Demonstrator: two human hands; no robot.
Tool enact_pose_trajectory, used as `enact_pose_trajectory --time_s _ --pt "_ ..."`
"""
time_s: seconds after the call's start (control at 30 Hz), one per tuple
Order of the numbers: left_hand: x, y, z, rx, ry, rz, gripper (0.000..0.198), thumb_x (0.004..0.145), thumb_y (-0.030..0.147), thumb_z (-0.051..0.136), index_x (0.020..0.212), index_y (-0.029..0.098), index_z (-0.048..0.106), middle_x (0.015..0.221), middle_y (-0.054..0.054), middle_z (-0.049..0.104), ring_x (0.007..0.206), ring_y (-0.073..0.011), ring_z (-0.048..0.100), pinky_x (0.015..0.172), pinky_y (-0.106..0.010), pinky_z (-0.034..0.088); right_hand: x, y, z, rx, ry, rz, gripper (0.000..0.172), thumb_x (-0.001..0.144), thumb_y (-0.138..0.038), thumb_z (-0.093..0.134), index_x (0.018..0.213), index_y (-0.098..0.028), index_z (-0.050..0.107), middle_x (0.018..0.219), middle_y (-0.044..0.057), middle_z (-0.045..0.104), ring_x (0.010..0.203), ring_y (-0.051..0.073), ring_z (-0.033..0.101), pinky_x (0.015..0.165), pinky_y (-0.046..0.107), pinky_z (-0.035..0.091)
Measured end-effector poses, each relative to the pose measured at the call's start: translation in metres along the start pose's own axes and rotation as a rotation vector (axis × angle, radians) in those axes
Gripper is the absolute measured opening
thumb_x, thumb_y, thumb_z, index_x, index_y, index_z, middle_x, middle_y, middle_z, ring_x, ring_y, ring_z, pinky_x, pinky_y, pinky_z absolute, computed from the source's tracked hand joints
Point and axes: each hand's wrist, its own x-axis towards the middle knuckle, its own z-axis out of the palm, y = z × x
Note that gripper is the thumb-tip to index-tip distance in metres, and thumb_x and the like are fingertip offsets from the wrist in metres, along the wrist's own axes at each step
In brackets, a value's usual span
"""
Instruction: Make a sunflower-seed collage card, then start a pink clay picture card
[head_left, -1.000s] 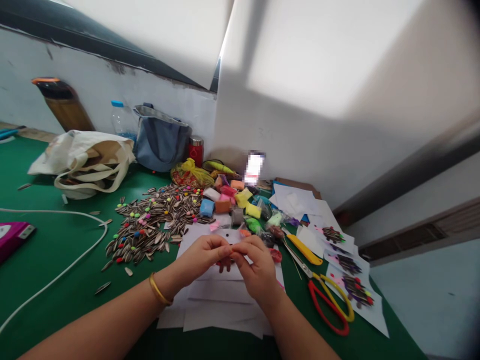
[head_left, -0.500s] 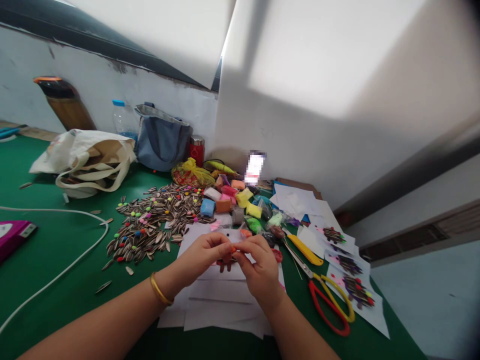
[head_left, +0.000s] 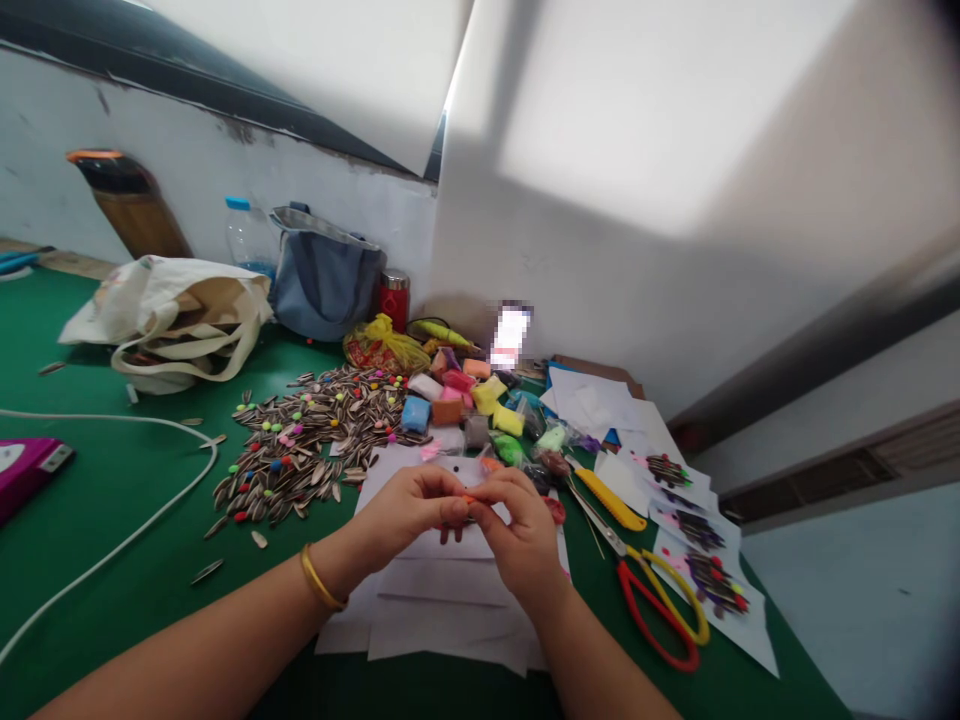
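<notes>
1. Hardly moved since a second ago: same spot just above the paper stack (head_left: 442, 610) for the left hand (head_left: 409, 510) and right hand (head_left: 517, 535), only with fingertips drawn a little closer and an orange clay bit (head_left: 469, 497) now showing between them.
2. Pinched tight with both hands on the orange clay bit, between thumb and forefinger tips from each side. Nothing else to make out in the curled fingers.
3. Held in the air over the far part of the paper stack, clear of the sheets.
4. Done, judging by the layout:
   - finished sheets (head_left: 705, 570) with seed-and-clay pictures laid out right of the paper stack;
   - small coloured balls already dotted through the seed pile (head_left: 307, 450), left of and beyond the stack.
5. Left, by the same judgement:
   - top sheets of the paper stack mostly blank, apart from a few dark marks under the hands;
   - plenty of clay blocks (head_left: 450, 400) waiting just beyond the stack.
6. Lying untouched right of the paper stack: scissors (head_left: 660, 610) and a yellow cutter (head_left: 609, 498).
</notes>
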Motion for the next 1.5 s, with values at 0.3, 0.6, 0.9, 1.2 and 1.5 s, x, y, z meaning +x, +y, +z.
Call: enact_pose_trajectory --time_s 0.3,0.6,0.9,1.2,1.5 --pt "0.001 -0.009 0.002 -0.020 0.076 0.025 0.033 0.077 0.043 0.075 0.072 0.014 0.059 0.060 0.000 0.062 0.055 -0.0129 0.057 0.055 -0.026 0.042 -0.005 -0.003 0.003 -0.247 0.055 -0.169 0.021 0.092 -0.020 0.059 0.109 -0.025 0.071 0.091 0.006 0.063 0.086 0.021 0.060 0.077 0.038 0.050" --pt "0.000 -0.005 0.001 0.008 0.011 -0.008 0.038 0.076 0.049 0.073 0.071 0.013 0.061 0.063 -0.001 0.061 0.060 -0.0127 0.055 0.058 -0.025 0.040 -0.006 -0.001 0.001 -0.320 0.058 -0.226 0.018 0.090 -0.022 0.064 0.106 -0.024 0.071 0.088 0.006 0.063 0.084 0.021 0.058 0.076 0.039 0.047" --pt "0.001 -0.008 -0.002 -0.048 -0.029 -0.040 0.031 0.080 0.043 0.072 0.082 0.012 0.067 0.067 -0.001 0.061 0.063 -0.0128 0.054 0.060 -0.025 0.042 -0.003 -0.001 -0.001 -0.249 0.061 -0.146 0.008 0.089 -0.029 0.066 0.090 -0.023 0.072 0.084 0.004 0.061 0.080 0.019 0.057 0.073 0.035 0.048" --pt "0.000 -0.005 -0.006 0.023 -0.055 -0.049 0.035 0.080 0.047 0.070 0.075 0.012 0.067 0.066 -0.002 0.061 0.063 -0.0131 0.054 0.061 -0.025 0.042 -0.001 -0.003 -0.002 -0.051 -0.040 -0.107 0.014 0.092 -0.032 0.063 0.096 -0.023 0.073 0.083 0.003 0.059 0.079 0.018 0.058 0.072 0.032 0.049" --pt "-0.001 0.000 -0.002 -0.019 -0.045 -0.036 0.036 0.082 0.048 0.068 0.072 0.013 0.064 0.066 -0.002 0.061 0.063 -0.0136 0.055 0.062 -0.026 0.042 0.000 0.002 -0.003 -0.019 -0.048 -0.063 0.023 0.092 -0.040 0.061 0.106 -0.024 0.072 0.091 0.005 0.063 0.084 0.019 0.059 0.076 0.033 0.050"
